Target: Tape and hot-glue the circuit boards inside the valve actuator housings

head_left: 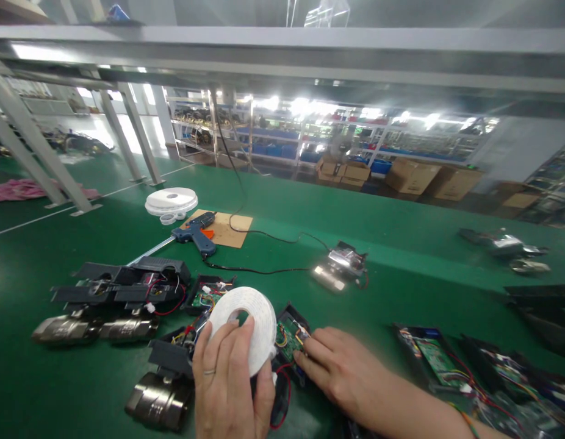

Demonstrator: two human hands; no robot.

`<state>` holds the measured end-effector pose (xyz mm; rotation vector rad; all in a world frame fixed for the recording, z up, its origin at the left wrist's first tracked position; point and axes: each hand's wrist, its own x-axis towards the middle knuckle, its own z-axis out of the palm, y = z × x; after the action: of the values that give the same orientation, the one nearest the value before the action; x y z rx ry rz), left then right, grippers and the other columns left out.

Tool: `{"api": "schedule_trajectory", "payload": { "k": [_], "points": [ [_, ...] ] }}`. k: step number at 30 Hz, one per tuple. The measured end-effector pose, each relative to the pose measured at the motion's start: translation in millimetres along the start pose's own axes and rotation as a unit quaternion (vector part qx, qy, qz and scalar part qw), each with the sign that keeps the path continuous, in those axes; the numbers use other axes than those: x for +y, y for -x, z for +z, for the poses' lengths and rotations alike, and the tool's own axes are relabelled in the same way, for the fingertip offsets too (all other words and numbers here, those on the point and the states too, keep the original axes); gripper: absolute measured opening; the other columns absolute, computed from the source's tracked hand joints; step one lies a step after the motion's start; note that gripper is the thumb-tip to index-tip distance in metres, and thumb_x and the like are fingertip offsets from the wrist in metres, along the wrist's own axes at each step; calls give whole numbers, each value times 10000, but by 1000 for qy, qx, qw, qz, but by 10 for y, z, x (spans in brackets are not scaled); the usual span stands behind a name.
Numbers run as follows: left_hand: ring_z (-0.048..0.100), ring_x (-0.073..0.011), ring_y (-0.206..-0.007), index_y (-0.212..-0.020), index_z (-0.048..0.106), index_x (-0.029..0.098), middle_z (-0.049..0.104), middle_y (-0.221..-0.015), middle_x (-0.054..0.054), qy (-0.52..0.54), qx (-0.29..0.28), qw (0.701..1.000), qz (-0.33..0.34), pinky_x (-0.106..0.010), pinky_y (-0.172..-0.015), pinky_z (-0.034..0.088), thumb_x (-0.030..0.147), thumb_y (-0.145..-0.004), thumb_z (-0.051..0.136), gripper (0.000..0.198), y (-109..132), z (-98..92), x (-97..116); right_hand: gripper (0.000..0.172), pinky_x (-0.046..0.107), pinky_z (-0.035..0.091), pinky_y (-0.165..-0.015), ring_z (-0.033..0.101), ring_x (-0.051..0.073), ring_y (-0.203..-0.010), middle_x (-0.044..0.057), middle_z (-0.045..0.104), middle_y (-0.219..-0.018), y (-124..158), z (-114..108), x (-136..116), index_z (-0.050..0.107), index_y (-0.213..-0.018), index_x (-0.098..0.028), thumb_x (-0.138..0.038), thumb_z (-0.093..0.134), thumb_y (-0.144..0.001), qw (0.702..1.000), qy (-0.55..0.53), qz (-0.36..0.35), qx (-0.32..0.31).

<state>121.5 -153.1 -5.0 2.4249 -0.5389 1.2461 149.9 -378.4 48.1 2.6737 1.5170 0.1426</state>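
Note:
My left hand (230, 381) grips a white roll of foam tape (249, 317), fingers wrapped over its face and thumb at its edge. It holds the roll just above an open black device with a green circuit board (289, 335) and coloured wires. My right hand (340, 369) reaches in from the right, its fingertips pressed together on the board's edge, possibly pinching something too small to make out. A metal valve body (158, 401) sits below the left hand.
More opened black units with metal valves (113, 292) lie at left. A blue hot glue gun (195, 233) rests by a cardboard sheet (227, 227), with white tape rolls (171, 201) behind. Another unit (340, 265) sits mid-table; circuit boards (440, 360) lie at right.

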Motion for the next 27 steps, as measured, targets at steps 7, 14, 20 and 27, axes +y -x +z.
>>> {"api": "schedule_trajectory", "payload": {
  "k": [7, 14, 20, 27],
  "points": [
    [513, -301, -1212, -1318, 482, -50, 592, -1212, -227, 5, 9, 1000, -1, -508, -1180, 293, 138, -847, 604, 522, 5, 0, -8, 141, 350, 331, -645, 491, 214, -746, 55, 609, -856, 16, 54, 0, 631, -1056, -145, -115, 523, -972, 1000, -27, 11, 7],
    [515, -279, -1221, -1442, 386, 24, 583, -1231, -194, 19, 24, 999, -37, -487, -1175, 311, 146, -885, 565, 598, -29, 3, 49, 174, 358, 309, -640, 469, 220, -748, 54, 596, -853, 26, 44, 21, 635, -1077, -142, -123, 489, -984, 999, -39, 15, 16],
    [515, -302, -1237, -1496, 364, 130, 595, -1239, -161, 38, 31, 994, -101, -514, -1110, 398, 187, -902, 555, 627, 25, -19, 77, 186, 360, 317, -663, 489, 222, -808, 59, 611, -902, 3, 32, 67, 639, -1033, -162, -153, 455, -1011, 998, -59, 15, -17],
    [580, -298, -1153, -1453, 457, 182, 613, -1178, -135, 59, 98, 978, -175, -508, -1043, 473, 207, -887, 573, 579, 49, -104, 132, 168, 354, 328, -653, 496, 214, -785, 58, 623, -878, 7, 83, 82, 654, -1019, -158, -171, 488, -997, 998, -64, 19, -20]
  ]
}}
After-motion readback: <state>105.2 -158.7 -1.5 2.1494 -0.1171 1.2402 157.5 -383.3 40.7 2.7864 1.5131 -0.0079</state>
